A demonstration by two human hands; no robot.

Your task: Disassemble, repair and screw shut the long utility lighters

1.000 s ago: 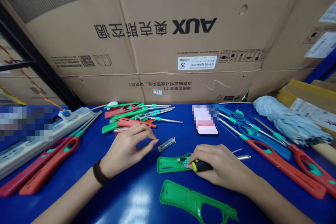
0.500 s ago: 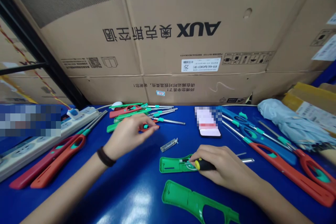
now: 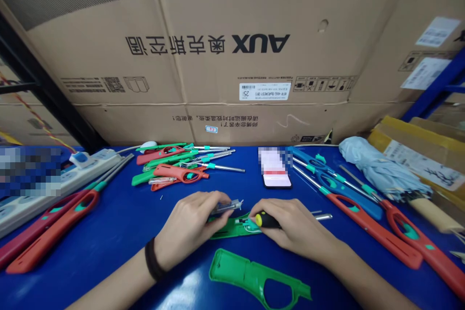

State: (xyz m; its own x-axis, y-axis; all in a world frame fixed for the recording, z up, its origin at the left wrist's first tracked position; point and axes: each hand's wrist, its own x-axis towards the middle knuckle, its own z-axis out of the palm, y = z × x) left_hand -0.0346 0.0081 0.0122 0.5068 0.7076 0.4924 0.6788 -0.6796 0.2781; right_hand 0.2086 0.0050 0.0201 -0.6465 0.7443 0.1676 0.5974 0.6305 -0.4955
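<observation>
Cardboard box [image 3: 203, 75] is walling off the table's [image 3: 127, 218] far edge, power strip [image 3: 85, 169] is obstructing the left edge, narrow lane is running between lighter pile [image 3: 170, 170] and phone [image 3: 276, 180], umbrella [image 3: 378, 164] is blocking the far right corner, green shell [image 3: 238, 273] is impeding near-edge approach.

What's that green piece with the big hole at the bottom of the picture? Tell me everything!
The green piece looks like plastic: a shallow shell with a raised rim, hollow side up. Its wide left end has a small round mark inside; toward the right come the big opening and a narrow tip. It lies slantwise on the blue table, touched by neither the left hand nor the right hand. The picture's bottom edge cuts it slightly.
</observation>
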